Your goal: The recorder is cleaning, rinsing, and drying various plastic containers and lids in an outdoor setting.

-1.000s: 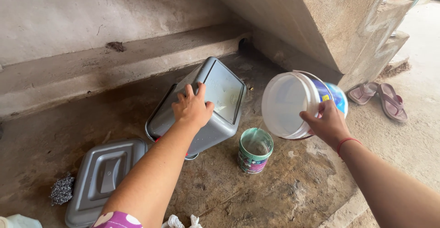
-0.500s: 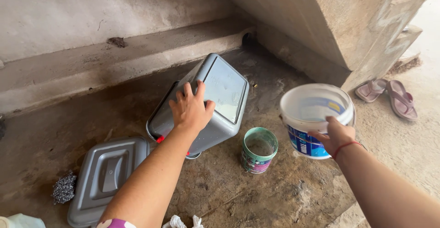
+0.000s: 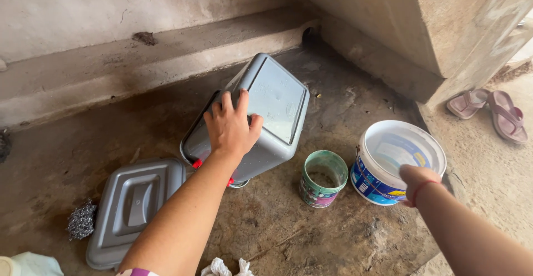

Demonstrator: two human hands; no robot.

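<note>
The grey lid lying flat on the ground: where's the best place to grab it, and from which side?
Take the grey lid by the raised rectangular handle in its middle, coming straight down from above. It lies flat, top side up, so the handle is open to the fingers, while its edges sit low against the concrete floor. The left hand is nearest but rests on the tilted grey bin.

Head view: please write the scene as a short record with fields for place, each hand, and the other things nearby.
place: wet concrete floor beside a wall ledge
left hand: gripping the tilted grey plastic bin
right hand: on the rim of the white and blue bucket, which stands upright
between them: small green tub
left side: grey lid, steel wool scrubber
far right: pair of pink sandals
</note>
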